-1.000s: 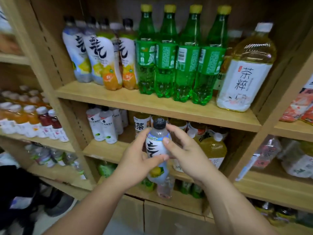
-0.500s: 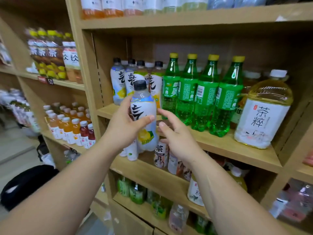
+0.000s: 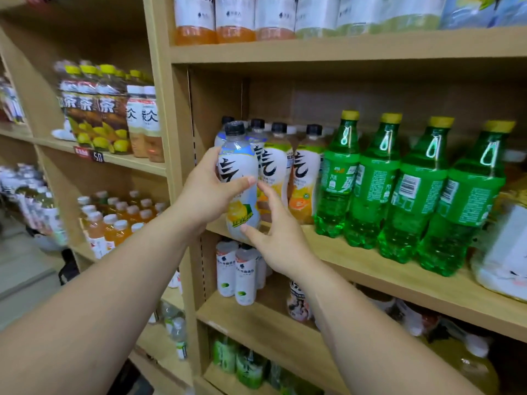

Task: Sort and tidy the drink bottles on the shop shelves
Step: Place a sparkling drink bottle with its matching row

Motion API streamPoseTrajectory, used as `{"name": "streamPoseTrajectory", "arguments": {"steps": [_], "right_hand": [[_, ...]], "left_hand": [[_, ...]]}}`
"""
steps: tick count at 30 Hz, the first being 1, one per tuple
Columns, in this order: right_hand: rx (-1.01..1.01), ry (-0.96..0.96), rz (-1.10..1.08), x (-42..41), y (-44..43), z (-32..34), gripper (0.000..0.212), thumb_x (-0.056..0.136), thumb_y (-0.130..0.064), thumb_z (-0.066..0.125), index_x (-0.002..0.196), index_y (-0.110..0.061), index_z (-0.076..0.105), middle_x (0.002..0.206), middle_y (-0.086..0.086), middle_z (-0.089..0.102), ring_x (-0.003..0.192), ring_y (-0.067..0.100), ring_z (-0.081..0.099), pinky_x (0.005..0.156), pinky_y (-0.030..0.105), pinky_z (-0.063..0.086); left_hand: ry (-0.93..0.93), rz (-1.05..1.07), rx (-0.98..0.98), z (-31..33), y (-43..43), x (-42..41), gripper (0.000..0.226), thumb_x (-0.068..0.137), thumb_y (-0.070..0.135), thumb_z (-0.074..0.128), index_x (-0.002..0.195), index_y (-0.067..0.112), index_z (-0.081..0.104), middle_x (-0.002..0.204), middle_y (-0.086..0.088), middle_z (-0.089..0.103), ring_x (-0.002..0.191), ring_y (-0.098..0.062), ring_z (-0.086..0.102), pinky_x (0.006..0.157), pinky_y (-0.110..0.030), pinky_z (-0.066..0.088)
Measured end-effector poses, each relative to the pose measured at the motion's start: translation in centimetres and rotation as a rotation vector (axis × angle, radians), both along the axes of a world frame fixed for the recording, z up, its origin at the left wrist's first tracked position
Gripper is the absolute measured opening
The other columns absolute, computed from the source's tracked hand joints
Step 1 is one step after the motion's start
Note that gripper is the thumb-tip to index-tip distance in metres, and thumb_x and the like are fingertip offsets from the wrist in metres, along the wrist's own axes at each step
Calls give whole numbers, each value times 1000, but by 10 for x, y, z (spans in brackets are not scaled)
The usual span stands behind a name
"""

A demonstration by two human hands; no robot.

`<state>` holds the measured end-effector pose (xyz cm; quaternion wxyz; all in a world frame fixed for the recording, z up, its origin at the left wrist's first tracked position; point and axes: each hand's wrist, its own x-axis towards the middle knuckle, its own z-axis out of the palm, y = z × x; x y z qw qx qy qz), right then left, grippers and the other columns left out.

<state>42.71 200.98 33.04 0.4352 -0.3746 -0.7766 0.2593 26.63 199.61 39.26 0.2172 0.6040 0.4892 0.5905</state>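
L hand [image 3: 209, 195] grips a black-capped sparkling-water btl [image 3: 236, 169], white/blue label w/ a lemon on it: thumb across the front, fingers wrapped round the back. Btl is upright, at the front edge of the middle shelf [image 3: 370, 270], well left of the green soda btls [image 3: 373, 183]. Can't tell if its base touches the board.

R hand [image 3: 281, 242] holds nothing, fingers spread and loose, just beside the btl's lower right side, left of and lower than the green sodas. Contact w/ the btl unclear.

Between the held btl and the green sodas: same-brand black-capped btls [image 3: 306, 172] w/ orange and yellow labels, standing on the same board. Just right of the green sodas, a big tea jug [image 3: 503, 246], partly out of view. Below the sodas and to the left, white-labelled btls [image 3: 228, 266] on the next shelf down. Far left of the sodas, in the next bay, yellow-capped tea btls [image 3: 94, 109], blurred.
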Motion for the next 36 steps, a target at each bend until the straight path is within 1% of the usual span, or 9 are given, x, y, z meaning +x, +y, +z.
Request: {"name": "streamPoseTrajectory", "arguments": {"steps": [4,7,11,16,18,22,26,30,36], "right_hand": [[-12,28,-66,-37,20,-6,84,91,-29,74,152,-53,21,147,-8,50,133,12,51,104,44,51],[-14,50,-144,-61,33,-11,85,90,-29,73,153,-53,19,146,-5,52,132,15,52,103,46,52],[32,38,-282,-82,43,-14,80,91,-30,74,157,-38,29,149,-6,50,133,12,50,101,41,53],[54,-2,-392,-93,49,-17,73,89,-30,78,153,-24,45,147,-4,54,124,18,58,102,39,51],[57,1,-423,-97,53,-18,72,88,-28,78,152,-21,47,145,-3,58,123,17,59,102,38,51],[45,-17,-463,-107,61,-15,71,89,-26,78,152,-21,47,143,-3,59,129,11,55,105,19,42],[50,-37,-505,-122,71,-14,73,87,-31,77,152,-20,46,144,0,60,130,15,56,109,36,47],[39,-12,-497,-129,76,-18,78,80,-45,71,152,-26,47,138,-4,64,125,11,60,106,36,50],[71,-19,-472,-132,77,-17,71,87,-27,78,152,-27,48,132,-2,66,120,11,61,103,28,49]], "left_hand": [[41,-19,0,-1,31,-31,48,85,26,81,125,32,56,102,15,72,83,8,67,60,-13,50],[84,21,37,-5,53,-49,51,81,32,83,125,37,56,106,18,72,96,1,67,84,-30,56],[155,56,93,-11,69,-61,64,78,39,83,135,35,52,111,19,70,100,5,65,86,-23,52],[264,54,153,-31,81,-80,88,78,41,83,151,45,33,133,13,63,115,-11,64,97,-37,54],[353,87,189,-41,81,-86,94,82,31,82,158,33,27,140,4,54,116,-19,62,95,-37,54],[517,90,359,-56,81,-96,84,87,14,74,158,17,29,143,-4,42,116,-26,58,85,-48,59],[668,159,474,-63,88,-108,74,86,7,69,153,6,36,154,-13,40,124,-35,58,74,-50,62],[638,148,456,-71,85,-116,70,89,2,64,154,5,38,160,-13,37,130,-33,56,79,-45,62],[714,153,401,-76,81,-118,73,86,1,65,153,7,38,162,-16,33,98,-42,70,52,-43,58]]}}
